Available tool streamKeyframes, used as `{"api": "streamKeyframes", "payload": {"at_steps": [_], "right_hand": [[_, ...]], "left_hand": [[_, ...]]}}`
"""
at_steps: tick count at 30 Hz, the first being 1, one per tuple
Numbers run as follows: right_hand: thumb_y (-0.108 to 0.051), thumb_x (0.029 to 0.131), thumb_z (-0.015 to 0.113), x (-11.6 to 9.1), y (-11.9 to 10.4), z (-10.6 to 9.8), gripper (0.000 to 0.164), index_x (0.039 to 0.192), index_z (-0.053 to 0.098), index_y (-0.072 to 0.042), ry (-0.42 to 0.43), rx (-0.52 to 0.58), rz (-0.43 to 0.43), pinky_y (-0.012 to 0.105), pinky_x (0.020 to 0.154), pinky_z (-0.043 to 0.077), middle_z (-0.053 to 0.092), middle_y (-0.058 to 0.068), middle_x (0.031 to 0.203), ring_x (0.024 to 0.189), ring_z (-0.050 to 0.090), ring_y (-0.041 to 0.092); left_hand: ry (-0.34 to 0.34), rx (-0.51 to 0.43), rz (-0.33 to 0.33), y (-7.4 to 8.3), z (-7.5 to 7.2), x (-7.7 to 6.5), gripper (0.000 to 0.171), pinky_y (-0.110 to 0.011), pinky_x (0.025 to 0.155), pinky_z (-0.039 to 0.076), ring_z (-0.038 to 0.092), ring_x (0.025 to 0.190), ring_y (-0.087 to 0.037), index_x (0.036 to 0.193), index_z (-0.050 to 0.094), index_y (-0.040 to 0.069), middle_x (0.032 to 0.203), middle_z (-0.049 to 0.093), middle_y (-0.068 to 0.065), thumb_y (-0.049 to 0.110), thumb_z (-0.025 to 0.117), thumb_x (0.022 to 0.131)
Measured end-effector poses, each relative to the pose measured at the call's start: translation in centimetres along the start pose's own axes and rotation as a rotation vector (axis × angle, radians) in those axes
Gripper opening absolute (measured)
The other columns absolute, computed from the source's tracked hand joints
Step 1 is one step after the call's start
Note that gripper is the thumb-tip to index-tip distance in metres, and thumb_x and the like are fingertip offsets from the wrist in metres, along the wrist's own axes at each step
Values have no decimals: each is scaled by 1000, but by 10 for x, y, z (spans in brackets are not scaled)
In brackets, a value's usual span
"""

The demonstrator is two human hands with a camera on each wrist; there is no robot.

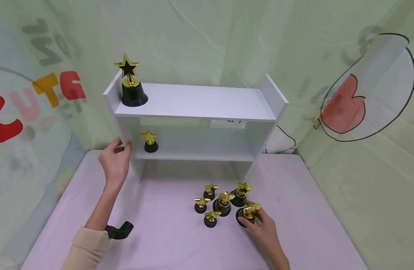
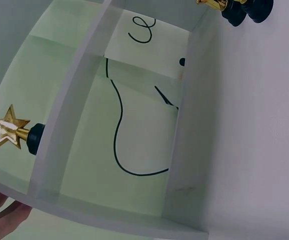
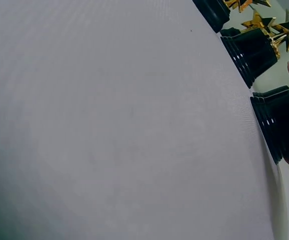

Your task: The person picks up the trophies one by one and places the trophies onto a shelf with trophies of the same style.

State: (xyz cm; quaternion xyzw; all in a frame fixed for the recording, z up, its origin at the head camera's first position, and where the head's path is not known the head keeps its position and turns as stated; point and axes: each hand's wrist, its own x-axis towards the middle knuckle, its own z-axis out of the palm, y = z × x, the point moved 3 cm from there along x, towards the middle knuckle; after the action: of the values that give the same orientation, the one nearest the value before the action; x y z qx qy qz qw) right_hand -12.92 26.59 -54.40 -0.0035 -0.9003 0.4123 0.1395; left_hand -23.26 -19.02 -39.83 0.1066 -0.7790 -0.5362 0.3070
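Note:
My left hand point(image 1: 115, 161) grips the left side panel of a white two-tier shelf point(image 1: 200, 102), its thumb at the front edge and fingers outside. At lower right, my right hand point(image 1: 262, 229) holds a star trophy point(image 1: 250, 210) with a black base, gold stem and gold star, between thumb and fingers. In the right wrist view, that trophy's black base point(image 3: 277, 120) is at or close to the tabletop. Beside it stand several more star trophies point(image 1: 223, 202), large and small. A large trophy point(image 1: 134, 92) stands on the top tier, a small trophy point(image 1: 151, 141) on the tier below.
The shelf stands at the back of a table point(image 1: 166, 232) with a pale lilac cloth. Behind it hangs a light green curtain point(image 1: 193, 45) with printed letters and drawings. A black strap piece point(image 1: 120, 230) sticks out from my left wrist.

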Motion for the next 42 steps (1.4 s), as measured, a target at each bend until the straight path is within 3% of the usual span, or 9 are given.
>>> {"api": "streamKeyframes", "payload": {"at_steps": [5, 9, 15, 21, 29, 31, 37, 42], "right_hand": [[-6, 76, 89, 1, 3, 2, 51, 123, 70, -4, 21, 44, 8, 9, 94, 46, 75, 7, 122, 112, 60, -8], [-3, 76, 88, 1, 3, 2, 46, 120, 71, -3, 32, 63, -7, 2, 93, 41, 76, 7, 118, 110, 59, -11], [-3, 75, 89, -1, -1, 1, 44, 116, 73, -4, 48, 52, 6, 6, 92, 45, 77, 6, 113, 107, 60, -11], [-6, 75, 90, -2, -4, -1, 43, 114, 73, -6, 51, -13, 12, 23, 92, 55, 78, 3, 112, 107, 65, -3], [-3, 71, 92, -4, -9, -4, 44, 112, 74, -6, 72, -16, -29, 3, 90, 44, 78, 4, 111, 107, 66, -1], [-5, 71, 92, -4, -12, -6, 45, 112, 74, -7, 69, -45, -37, 7, 90, 48, 78, 3, 112, 107, 67, 2], [-7, 71, 93, -7, -21, -11, 45, 111, 73, -8, 51, -99, -62, 36, 89, 60, 78, 1, 111, 104, 70, 9], [-6, 68, 95, -9, -27, -16, 46, 109, 74, -7, 73, -115, -125, 36, 84, 61, 78, 0, 107, 99, 71, 9]], "left_hand": [[-2, -7, -9, -1, 0, 0, 32, -7, 71, 48, 60, 86, -1, 129, 72, 6, 120, 74, -15, 14, 66, 98], [-4, -17, -7, -1, 0, 0, 32, -7, 70, 48, 61, 86, -3, 129, 72, 6, 119, 74, -15, 13, 66, 98], [-2, -15, 8, 0, 1, 0, 31, -7, 69, 47, 64, 88, -14, 127, 73, 4, 115, 75, -16, 12, 66, 98], [-3, -4, 8, 0, 1, 0, 32, -7, 69, 46, 67, 93, -24, 128, 73, 4, 116, 74, -17, 12, 66, 98], [-9, -5, 0, 0, 0, -1, 33, -7, 69, 46, 67, 96, -26, 129, 72, 5, 117, 74, -17, 13, 65, 98], [-10, -4, 0, 0, 0, -1, 33, -7, 70, 46, 67, 96, -26, 130, 72, 5, 118, 74, -16, 14, 65, 99], [-12, -8, -2, 0, 0, -1, 33, -7, 70, 47, 66, 96, -26, 130, 72, 5, 118, 74, -16, 13, 65, 99], [-4, -2, -1, 0, 0, 0, 32, -7, 69, 47, 65, 91, -18, 128, 73, 5, 115, 75, -16, 12, 66, 98]]}}
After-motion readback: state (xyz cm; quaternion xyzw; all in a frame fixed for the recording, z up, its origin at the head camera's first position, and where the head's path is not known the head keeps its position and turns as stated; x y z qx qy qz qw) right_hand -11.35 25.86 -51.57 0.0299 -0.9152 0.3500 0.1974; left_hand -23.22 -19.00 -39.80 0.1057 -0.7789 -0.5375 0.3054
